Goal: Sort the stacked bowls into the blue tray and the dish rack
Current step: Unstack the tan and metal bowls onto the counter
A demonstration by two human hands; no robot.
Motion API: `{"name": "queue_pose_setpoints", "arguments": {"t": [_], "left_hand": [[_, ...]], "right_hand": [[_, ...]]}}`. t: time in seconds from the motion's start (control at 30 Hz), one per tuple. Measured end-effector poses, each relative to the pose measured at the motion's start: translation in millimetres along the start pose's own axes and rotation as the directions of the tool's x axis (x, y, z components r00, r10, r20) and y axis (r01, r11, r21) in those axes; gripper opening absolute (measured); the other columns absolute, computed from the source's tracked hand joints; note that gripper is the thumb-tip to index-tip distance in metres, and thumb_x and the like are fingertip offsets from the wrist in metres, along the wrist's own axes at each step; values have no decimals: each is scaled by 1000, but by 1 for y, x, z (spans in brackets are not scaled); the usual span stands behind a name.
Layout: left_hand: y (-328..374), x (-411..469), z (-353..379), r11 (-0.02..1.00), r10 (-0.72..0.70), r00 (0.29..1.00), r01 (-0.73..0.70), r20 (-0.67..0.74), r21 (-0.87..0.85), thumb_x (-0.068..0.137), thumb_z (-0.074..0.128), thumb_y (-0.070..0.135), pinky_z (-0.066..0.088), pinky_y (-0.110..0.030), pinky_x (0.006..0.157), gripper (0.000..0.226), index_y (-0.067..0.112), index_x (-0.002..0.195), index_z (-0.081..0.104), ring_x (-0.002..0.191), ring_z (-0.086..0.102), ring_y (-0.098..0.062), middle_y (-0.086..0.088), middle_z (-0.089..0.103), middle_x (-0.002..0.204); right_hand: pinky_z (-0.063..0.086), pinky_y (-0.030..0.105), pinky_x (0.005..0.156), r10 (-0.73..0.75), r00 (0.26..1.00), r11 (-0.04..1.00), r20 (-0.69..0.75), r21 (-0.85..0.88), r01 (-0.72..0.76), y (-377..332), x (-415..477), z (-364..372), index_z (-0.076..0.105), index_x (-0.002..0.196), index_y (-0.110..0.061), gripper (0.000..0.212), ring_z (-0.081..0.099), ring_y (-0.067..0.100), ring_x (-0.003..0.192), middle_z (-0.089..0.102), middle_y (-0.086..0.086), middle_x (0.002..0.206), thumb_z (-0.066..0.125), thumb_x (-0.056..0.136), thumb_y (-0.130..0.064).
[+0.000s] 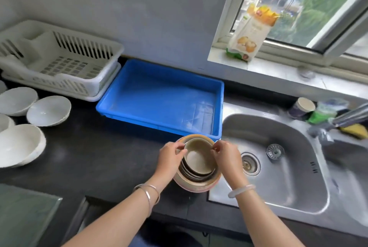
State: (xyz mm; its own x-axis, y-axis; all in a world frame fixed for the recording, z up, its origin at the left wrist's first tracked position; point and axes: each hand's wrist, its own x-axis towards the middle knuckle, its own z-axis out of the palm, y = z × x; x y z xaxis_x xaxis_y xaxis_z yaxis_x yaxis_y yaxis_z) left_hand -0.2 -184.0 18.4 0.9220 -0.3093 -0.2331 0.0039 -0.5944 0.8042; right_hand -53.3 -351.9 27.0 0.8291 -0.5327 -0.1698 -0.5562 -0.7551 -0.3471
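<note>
I see one stack of nested tan bowls [198,164] at the counter's edge beside the sink [278,167], my left hand [171,156] and right hand [226,156] both pinching the top bowl's rim. One blue tray [159,97], one white dish rack [59,61], about five white bowls [48,110] (pouch [250,33] print unreadable).

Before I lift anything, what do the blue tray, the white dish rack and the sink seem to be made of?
Blue tray: likely moulded plastic, one even colour, mild sheen, ribbed rim.
Dish rack: likely white plastic, matte, with moulded slots and a grid floor.
Sink: apparently stainless steel, a brushed grey surface with soft reflections.
</note>
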Motion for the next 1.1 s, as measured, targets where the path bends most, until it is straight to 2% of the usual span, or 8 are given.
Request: {"name": "queue_pose_setpoints", "arguments": {"t": [0.13,0.43,0.6,0.67,0.8,0.93,1.03,1.1], "left_hand": [[0,3,4,1000,4,1000,-4,1,9,89,60,21,42,-20,78,27,15,114,64,90,53,-10,-3,61,108],[-4,3,6,999,-18,1000,18,-14,-37,91,55,24,40,-19,74,21,14,105,68,89,55,-12,-1,61,98],[-3,5,7,998,-56,998,56,-5,-6,92,54,22,37,-18,68,17,11,97,66,87,54,-12,-3,61,98],[-1,6,8,998,-68,998,68,-4,20,91,56,21,38,-18,68,14,11,94,65,88,53,-12,-2,60,98],[7,7,8,997,-38,999,40,-32,64,89,58,18,39,-22,73,9,13,83,61,88,52,-12,1,52,97],[13,4,8,996,-16,999,19,-29,86,88,57,15,42,-20,63,13,13,75,57,79,57,-16,-1,59,84],[17,3,3,997,-7,999,10,-35,75,89,56,16,35,-15,52,19,16,70,52,66,52,-10,3,55,70],[20,4,-2,998,-7,999,10,-41,68,89,56,16,33,-15,51,21,17,68,50,63,49,-6,5,54,69]], "right_hand": [[37,28,63,14,999,1000,-38,-4,-14,1,-2,1,68,92,-12,12,62,28,85,70,8,93,64,86,-22],[36,31,67,9,998,1000,59,2,-9,6,5,-11,58,94,-8,12,60,34,93,68,13,97,53,92,-20],[53,38,75,48,992,985,118,161,-67,16,5,-25,49,82,-14,10,65,33,81,70,13,84,54,90,-17],[54,33,66,80,990,972,120,213,-104,22,5,-31,48,77,-17,14,67,27,69,70,11,80,55,90,-16],[37,10,39,102,986,941,132,308,-139,31,4,-39,48,74,-18,18,54,1,35,68,6,71,58,89,-14],[37,15,40,131,983,914,131,369,-172,37,0,-45,53,80,-14,11,55,4,38,67,2,66,60,89,-15],[34,9,35,125,985,903,117,398,-162,38,-3,-50,55,81,-15,9,52,-1,33,65,-2,63,61,89,-15],[42,11,42,114,989,898,94,416,-143,36,-3,-54,60,85,-16,4,55,2,36,66,-2,64,62,88,-14]]}}
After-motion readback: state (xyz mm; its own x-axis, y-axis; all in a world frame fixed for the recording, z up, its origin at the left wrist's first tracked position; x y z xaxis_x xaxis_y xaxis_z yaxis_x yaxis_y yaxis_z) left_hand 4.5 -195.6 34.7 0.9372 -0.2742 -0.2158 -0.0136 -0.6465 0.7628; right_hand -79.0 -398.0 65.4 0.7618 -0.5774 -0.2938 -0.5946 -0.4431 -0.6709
